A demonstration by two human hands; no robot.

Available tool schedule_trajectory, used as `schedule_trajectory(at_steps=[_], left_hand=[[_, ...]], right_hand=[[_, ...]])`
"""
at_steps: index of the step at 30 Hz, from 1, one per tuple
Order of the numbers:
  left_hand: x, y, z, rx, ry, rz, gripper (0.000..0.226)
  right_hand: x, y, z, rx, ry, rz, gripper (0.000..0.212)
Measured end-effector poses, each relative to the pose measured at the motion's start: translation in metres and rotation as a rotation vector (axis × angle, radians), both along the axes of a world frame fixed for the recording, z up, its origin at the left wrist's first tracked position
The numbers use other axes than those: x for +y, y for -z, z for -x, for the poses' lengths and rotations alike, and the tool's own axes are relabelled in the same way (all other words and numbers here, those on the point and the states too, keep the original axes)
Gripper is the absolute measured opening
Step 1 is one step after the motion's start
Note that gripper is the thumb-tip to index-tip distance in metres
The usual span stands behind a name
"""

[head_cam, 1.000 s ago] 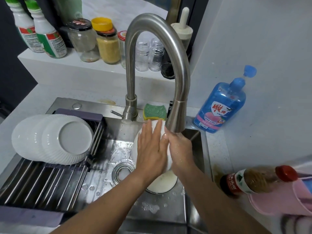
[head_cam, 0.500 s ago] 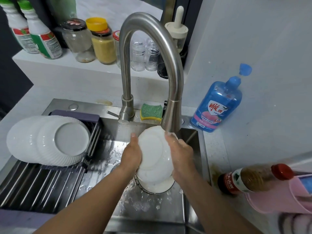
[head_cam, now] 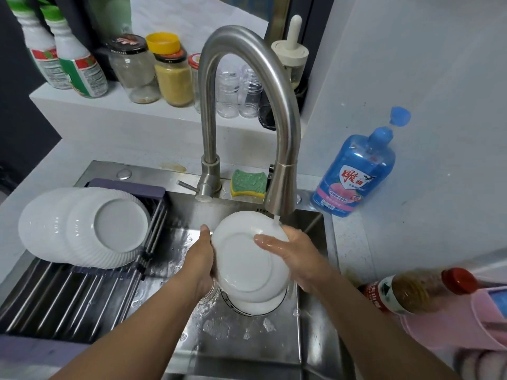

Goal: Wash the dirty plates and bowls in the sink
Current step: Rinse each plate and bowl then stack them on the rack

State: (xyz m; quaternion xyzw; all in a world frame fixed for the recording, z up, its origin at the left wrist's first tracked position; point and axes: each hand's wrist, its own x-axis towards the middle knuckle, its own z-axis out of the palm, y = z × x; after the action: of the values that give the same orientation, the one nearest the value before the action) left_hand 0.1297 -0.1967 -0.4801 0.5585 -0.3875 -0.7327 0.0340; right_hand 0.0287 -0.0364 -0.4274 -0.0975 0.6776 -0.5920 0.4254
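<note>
A person stands over a steel sink (head_cam: pixel 312 319) and holds a white plate (head_cam: pixel 244 259) in both bare hands under the curved tap (head_cam: pixel 274 111). The plate is tilted, its upper edge close below the spout, its lower edge over more white dishes (head_cam: pixel 255 305) that sit on the sink floor. A thin stream of water (head_cam: pixel 275 221) falls from the spout onto the plate's upper right rim, just where the right hand meets it.

The left hand (head_cam: pixel 201 259) grips the plate's left edge, thumb up along the rim and the other fingers hidden behind the plate. The right hand (head_cam: pixel 293 256) clasps the right edge, with wet fingers (head_cam: pixel 267 242) lying flat across the plate's face.

To the left, a stack of clean white plates (head_cam: pixel 107 229) leans upside down on a roll-up drying rack (head_cam: pixel 71 294) laid across the left part of the sink. Behind the tap's base a green and yellow sponge (head_cam: pixel 248 183) rests on the sink's back ledge. A blue bottle of dish soap (head_cam: pixel 356 171) stands on the counter to the right of the tap, its cap flipped open. At the right edge a brown bottle with a red cap (head_cam: pixel 411 290) lies on its side, beside a pink object (head_cam: pixel 444 325) that is only partly in view. Jars (head_cam: pixel 153 69) and bottles stand on the shelf behind the sink
</note>
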Motion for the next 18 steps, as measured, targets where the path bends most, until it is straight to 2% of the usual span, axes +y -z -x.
schedule_trajectory(at_steps=[5, 7, 8, 10, 12, 16, 18], left_hand=[[-0.019, 0.004, -0.014, 0.012, 0.118, -0.286, 0.091], [-0.027, 0.002, -0.022, 0.057, 0.131, -0.448, 0.094], [-0.029, 0.001, -0.026, 0.080, 0.130, -0.492, 0.087], [-0.032, 0.003, -0.032, 0.102, 0.139, -0.497, 0.062], [-0.029, 0.008, -0.037, 0.094, 0.134, -0.423, 0.039], [-0.025, 0.025, -0.043, 0.174, 0.067, -0.297, 0.037], [-0.023, 0.031, -0.041, 0.198, 0.034, -0.256, 0.036]], right_hand=[[-0.003, 0.011, -0.021, 0.380, -0.195, -0.117, 0.038], [-0.002, 0.018, -0.031, 0.538, -0.330, -0.151, 0.032], [-0.001, 0.023, -0.035, 0.649, -0.414, -0.170, 0.027], [0.003, 0.032, -0.040, 0.849, -0.560, -0.170, 0.023], [0.008, 0.045, -0.040, 0.996, -0.663, -0.133, 0.026], [0.022, 0.061, -0.032, 1.065, -0.783, -0.225, 0.041], [0.029, 0.065, -0.029, 1.102, -0.775, -0.264, 0.053]])
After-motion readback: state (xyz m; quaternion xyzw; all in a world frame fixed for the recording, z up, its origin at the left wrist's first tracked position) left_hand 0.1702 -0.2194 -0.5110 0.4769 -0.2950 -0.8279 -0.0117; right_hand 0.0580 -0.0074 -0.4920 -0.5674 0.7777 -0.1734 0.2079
